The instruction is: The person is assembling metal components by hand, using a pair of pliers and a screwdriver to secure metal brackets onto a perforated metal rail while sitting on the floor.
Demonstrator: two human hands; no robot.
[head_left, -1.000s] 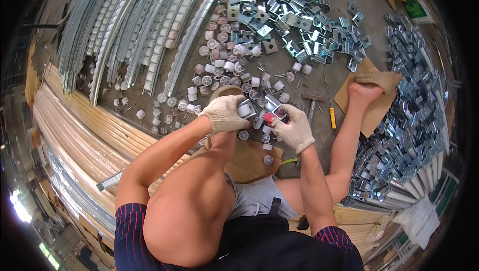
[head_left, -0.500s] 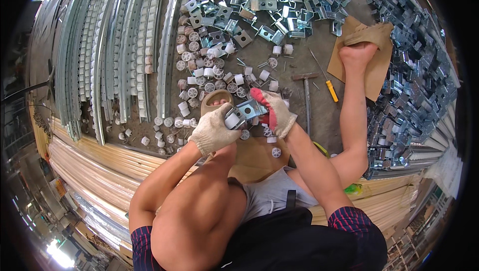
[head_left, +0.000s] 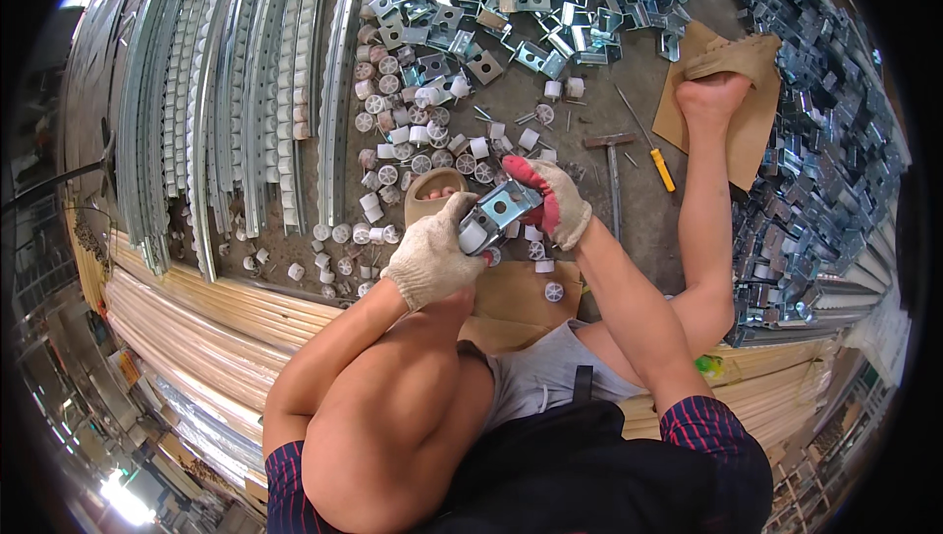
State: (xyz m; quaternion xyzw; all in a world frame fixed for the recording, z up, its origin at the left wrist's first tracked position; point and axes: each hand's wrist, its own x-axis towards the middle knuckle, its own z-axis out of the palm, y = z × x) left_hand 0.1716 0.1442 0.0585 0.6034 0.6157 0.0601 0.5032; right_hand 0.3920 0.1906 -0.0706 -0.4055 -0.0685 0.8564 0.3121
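Drawn toward six o'clock since a second earlier, the left hand (head_left: 430, 254) was wrapped around the metal bracket (head_left: 515, 201), whose two o'clock end was pinched by the half-closed right hand (head_left: 558, 202). Held beside the sandal (head_left: 417, 205), at three o'clock, it seemed light, stiff, slick, best gripped by its side walls. At its seven o'clock end, a white roller (head_left: 472, 235) was seen.

Grey shorts (head_left: 526, 365), white drawstring (head_left: 544, 397). Black strap (head_left: 583, 384) over shorts. Below shorts: black top (head_left: 550, 470), navy sleeves (head_left: 715, 433) with thin red stripes. Above shorts: off-white knit gloves (head_left: 429, 253), red palm side, tan sandals (head_left: 729, 61).
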